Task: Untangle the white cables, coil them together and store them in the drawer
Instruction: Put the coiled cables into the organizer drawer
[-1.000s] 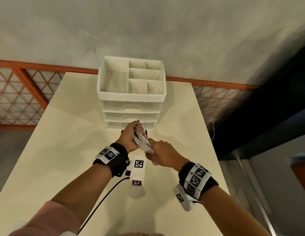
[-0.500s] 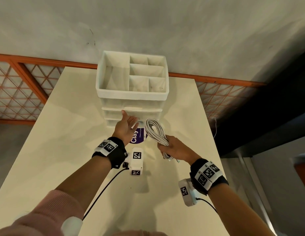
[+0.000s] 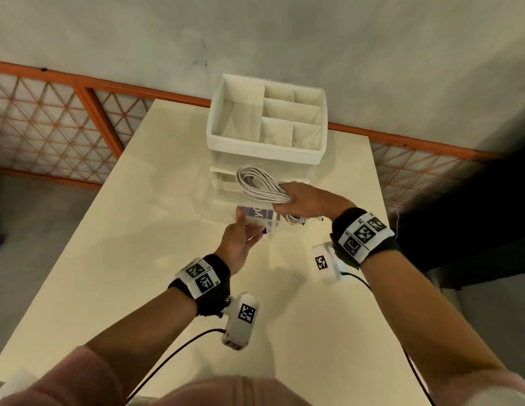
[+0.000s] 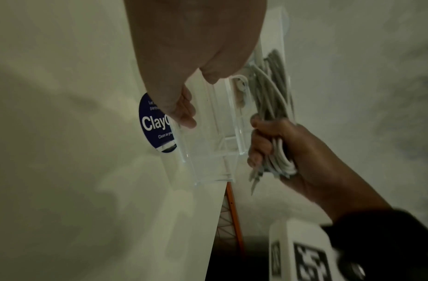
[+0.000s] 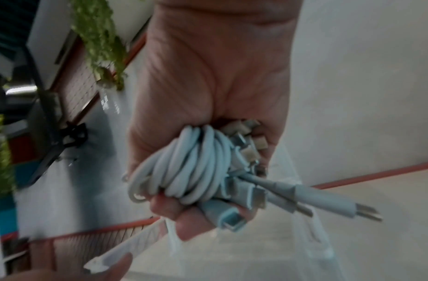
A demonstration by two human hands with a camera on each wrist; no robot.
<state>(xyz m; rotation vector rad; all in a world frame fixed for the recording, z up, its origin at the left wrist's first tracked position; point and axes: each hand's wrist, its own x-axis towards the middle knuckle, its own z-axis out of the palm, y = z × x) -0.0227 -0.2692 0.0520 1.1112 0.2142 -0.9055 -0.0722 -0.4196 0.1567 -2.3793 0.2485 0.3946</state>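
Head view: I logged my right hand (image 3: 306,202) clamped round the coiled white cables (image 3: 259,186) above the pulled-out clear drawer (image 3: 256,219); left wrist view: my left hand (image 4: 184,106) pinched the drawer front; right wrist view: connectors (image 5: 304,199) protruded.

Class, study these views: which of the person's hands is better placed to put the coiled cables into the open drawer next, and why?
Right. The right hand already grips the coiled cables above the clear drawer, while the left hand holds that drawer's front.
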